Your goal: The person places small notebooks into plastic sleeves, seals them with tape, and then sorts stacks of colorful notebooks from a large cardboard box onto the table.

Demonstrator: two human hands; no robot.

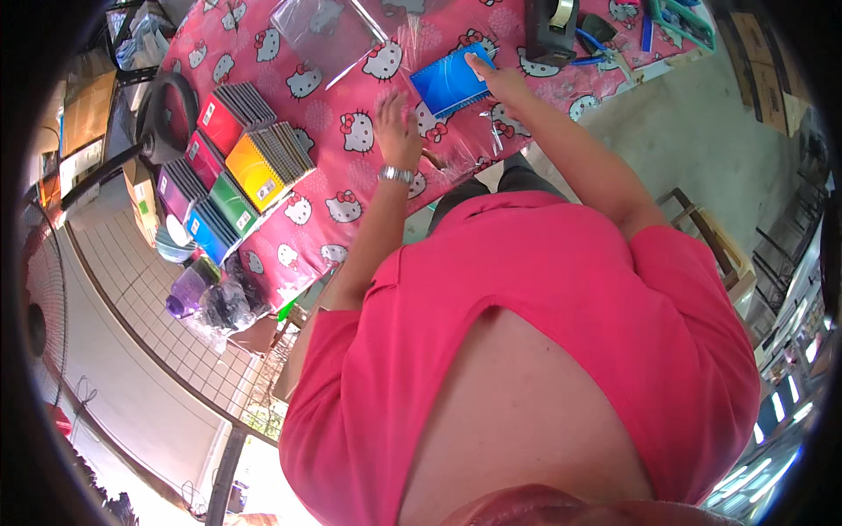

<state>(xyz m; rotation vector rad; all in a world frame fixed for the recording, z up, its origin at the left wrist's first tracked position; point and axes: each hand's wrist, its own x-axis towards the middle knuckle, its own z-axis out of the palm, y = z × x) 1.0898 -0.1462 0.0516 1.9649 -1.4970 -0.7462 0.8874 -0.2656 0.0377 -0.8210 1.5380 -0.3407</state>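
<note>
My right hand (504, 85) grips the right end of a blue spiral-bound notebook (443, 81), its thumb lying on the cover. Wire binding runs along the notebook's near edge, just over the table. My left hand (396, 133), with a metal-banded watch at the wrist, is to the left of the notebook and apart from it. Its fingers are stretched out and hold nothing. Beneath the notebook and toward me, shiny clear plastic (478, 145) lies on the pink patterned tablecloth (333, 131).
Stacks of spiral notebooks stand at the left: red (224, 118), yellow (259, 167), green (232, 203), purple and blue. A clear plastic sheet (320, 39) lies at the far side. A black tape dispenser (551, 35), blue-handled tools (596, 42) and a green tray (688, 22) sit far right.
</note>
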